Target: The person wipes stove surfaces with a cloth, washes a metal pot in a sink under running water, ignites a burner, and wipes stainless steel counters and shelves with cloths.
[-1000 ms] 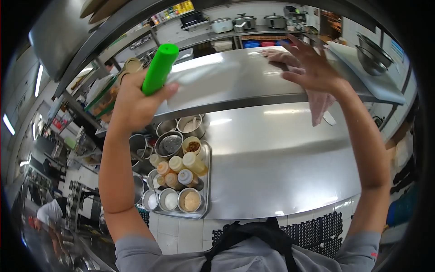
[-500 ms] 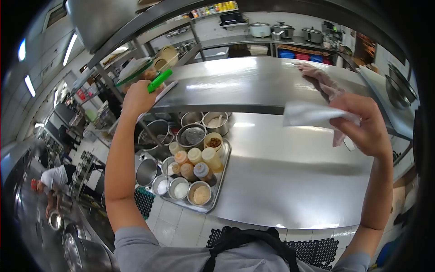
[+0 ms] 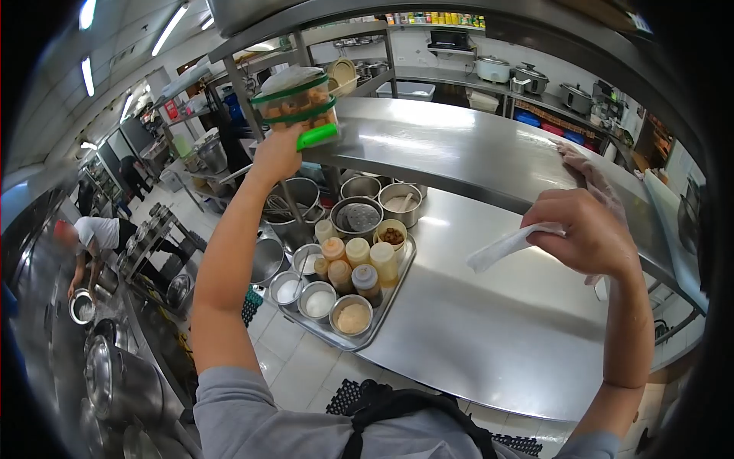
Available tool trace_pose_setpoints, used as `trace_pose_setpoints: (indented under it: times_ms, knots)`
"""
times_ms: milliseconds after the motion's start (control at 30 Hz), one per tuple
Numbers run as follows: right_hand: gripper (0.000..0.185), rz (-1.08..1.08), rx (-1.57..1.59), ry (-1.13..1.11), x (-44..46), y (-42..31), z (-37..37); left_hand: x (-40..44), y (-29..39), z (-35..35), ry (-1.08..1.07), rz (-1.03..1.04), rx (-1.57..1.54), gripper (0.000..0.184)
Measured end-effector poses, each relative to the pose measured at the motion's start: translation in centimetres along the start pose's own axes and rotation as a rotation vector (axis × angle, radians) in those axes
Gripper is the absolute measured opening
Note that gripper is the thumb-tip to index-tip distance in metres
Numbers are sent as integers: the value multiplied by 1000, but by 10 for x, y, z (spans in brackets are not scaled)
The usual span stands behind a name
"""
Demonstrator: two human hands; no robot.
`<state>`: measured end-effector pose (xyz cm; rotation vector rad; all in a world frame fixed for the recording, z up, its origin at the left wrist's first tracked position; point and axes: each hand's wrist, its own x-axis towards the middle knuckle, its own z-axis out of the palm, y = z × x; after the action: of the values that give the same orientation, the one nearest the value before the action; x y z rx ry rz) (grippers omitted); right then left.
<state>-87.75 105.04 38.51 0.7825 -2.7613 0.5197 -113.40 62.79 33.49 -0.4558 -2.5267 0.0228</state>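
Observation:
My left hand [image 3: 278, 155] is closed on a bright green handle [image 3: 316, 136], at the left end of the raised steel shelf. Right by it are stacked clear containers [image 3: 294, 103] with green rims and brown pieces inside. At the right, my right hand [image 3: 579, 229] pinches a thin white sheet [image 3: 505, 249], which hangs out to the left over the lower steel counter. Behind that hand a crumpled translucent pinkish glove or wrap [image 3: 595, 180] lies over the shelf edge.
A metal tray [image 3: 375, 336] with squeeze bottles [image 3: 357, 251] and bowls stands on the counter's left. Pots [image 3: 294, 203] stand behind it. A person in a white shirt [image 3: 99, 232] bends over a bowl at the far left. Rice cookers [image 3: 493, 69] line the back.
The view has turned left. My right hand, open and bare one second ago, now has the white sheet. My left hand, still on the green handle, has moved over beside the stacked containers.

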Motion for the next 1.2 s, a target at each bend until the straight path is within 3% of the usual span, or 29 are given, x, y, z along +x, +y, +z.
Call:
trace_pose_setpoints:
  times_ms: [33, 100, 167, 233, 300, 333, 367, 400, 467, 533, 600, 633, 767, 833, 900, 1000, 1200]
  knots:
    - [18, -8, -5, -5, 5, -1, 3, -4, -2, -3, 3, -10, -2, 35]
    - [16, -133, -49, 49, 14, -6, 11, -13, -4, -11, 162, 6, -342, 36]
    - [16, -177, -12, 16, 24, -14, 14, -40, 14, -23, 2, -101, -864, 33]
    - [11, -287, 35, -54, 36, -21, 23, -80, 74, -40, -222, -33, -1454, 25]
    - [9, -392, 6, -107, 51, -29, 38, -111, 115, -19, -496, 79, -1753, 24]
    - [7, -496, -36, -153, 60, -34, 45, -122, 136, -19, -562, 102, -1835, 27]
    - [15, -511, -111, -205, 68, -38, 55, -128, 146, -18, -733, 43, -1919, 40]
    - [15, -523, -115, -214, 76, -41, 66, -136, 153, -4, -718, 37, -1926, 40]
    - [21, -592, -200, -153, 96, -48, 86, -148, 155, 30, -563, 15, -2316, 58]
    - [22, -611, -237, -148, 116, -60, 97, -151, 149, 10, -460, -25, -2328, 63]
    - [24, -620, -268, -145, 139, -70, 114, -158, 129, 13, -171, -1, -1789, 57]
    - [25, -649, -249, -137, 153, -75, 126, -167, 117, 28, -130, -173, -1683, 51]
    - [38, -517, 35, -115, 235, -90, 123, -199, 54, 39, 4, -394, -1856, 47]
    - [34, -560, -159, 269, 294, -77, 124, -211, 14, 41, 19, -460, -1960, 51]
    - [31, -479, -453, 374, 348, -60, 137, -222, -21, 46, 29, -534, -2059, 55]
    - [33, -291, -683, 257, 390, -46, 157, -237, -62, 57, 92, -646, -2101, 55]
    - [21, -388, -802, 333, 399, -27, 159, -259, -97, 81, 137, -797, -2096, 52]
